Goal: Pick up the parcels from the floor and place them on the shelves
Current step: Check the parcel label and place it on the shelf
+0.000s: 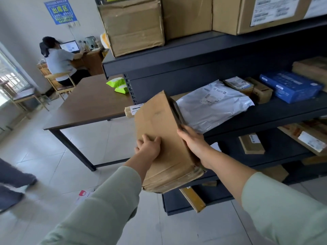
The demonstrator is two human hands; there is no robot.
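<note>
I hold a long brown cardboard parcel in both hands, tilted, its far end up at the left end of the middle shelf. My left hand presses flat on its broad top face. My right hand grips its right side, thumb on the dark edge. The far end sits next to a grey plastic mailer bag lying on that shelf. Whether the parcel touches the shelf is hidden.
The dark shelf unit holds big cardboard boxes on top, a blue box and small parcels in the middle, more parcels below. A brown table stands left with green packets. A person sits at a far desk. A red-white packet lies on the floor.
</note>
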